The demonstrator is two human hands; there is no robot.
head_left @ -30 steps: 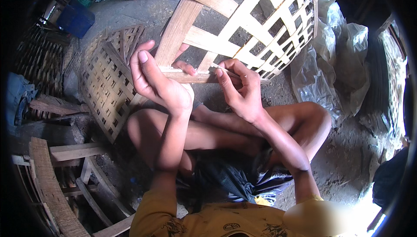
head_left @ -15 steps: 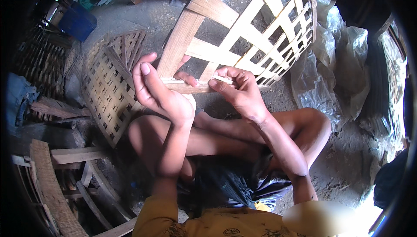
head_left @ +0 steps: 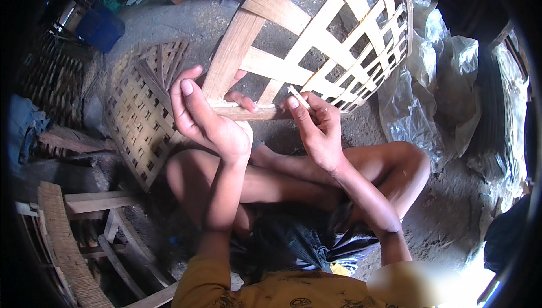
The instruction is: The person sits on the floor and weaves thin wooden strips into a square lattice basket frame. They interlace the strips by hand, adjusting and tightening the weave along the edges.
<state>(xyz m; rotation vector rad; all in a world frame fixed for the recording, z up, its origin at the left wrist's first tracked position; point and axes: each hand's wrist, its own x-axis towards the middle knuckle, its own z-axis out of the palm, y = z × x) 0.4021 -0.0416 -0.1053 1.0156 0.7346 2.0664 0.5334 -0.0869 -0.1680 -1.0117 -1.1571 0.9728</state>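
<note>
A half-woven bamboo basket (head_left: 316,43) of broad pale strips stands tilted in front of me, its rim near my hands. My left hand (head_left: 206,119) grips the basket's lower rim strip (head_left: 254,113), fingers curled round it from behind. My right hand (head_left: 316,130) pinches a thin bamboo sliver (head_left: 298,97) against that rim, just right of the left hand. My crossed bare legs (head_left: 293,172) lie below on the ground.
A flat woven bamboo mat (head_left: 141,122) lies on the ground at the left. Crumpled clear plastic sheeting (head_left: 446,99) sits at the right. A blue tub (head_left: 101,26) stands far left. Wooden frames and a curved bamboo piece (head_left: 62,240) are at the lower left.
The basket has tipped up and nearer, filling more of the view. Both hands stay on its lower rim; the right hand now holds the sliver higher.
</note>
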